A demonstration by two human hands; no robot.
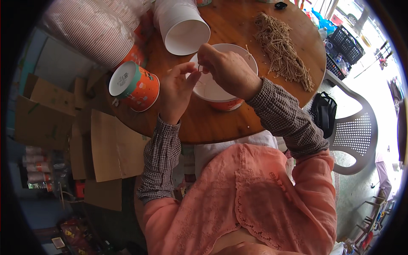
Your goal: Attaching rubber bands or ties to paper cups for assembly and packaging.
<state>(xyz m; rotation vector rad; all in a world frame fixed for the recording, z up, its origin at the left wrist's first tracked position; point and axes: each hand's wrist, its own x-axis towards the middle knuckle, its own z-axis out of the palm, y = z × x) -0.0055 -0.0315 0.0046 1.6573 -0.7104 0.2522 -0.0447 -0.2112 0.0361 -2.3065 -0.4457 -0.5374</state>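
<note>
Over the near-left rim of a wide paper bucket (pixel 214 87), white inside and orange outside, both hands meet with fingertips close together. My right hand (pixel 229 70) is closed in a pinch, knuckles up; a thin strand-like thing shows at its fingertips, too small to make out. My left hand (pixel 180 87) has thumb and forefinger brought together beside it; what they hold is unclear. A short knotted piece of twine (pixel 248 52) pokes up at the bucket's far-right rim. To the right lies a pile of tan twine lengths (pixel 282 49).
An orange and green paper bucket (pixel 142 87) lies bottom-up left of my hands. Behind stand plastic-wrapped stacked buckets (pixel 91 32) and white ones (pixel 182 34). Cardboard boxes (pixel 112 146) sit left of the round wooden table (pixel 193 129). A grey plastic chair (pixel 352 131) holds a black bag (pixel 324 112).
</note>
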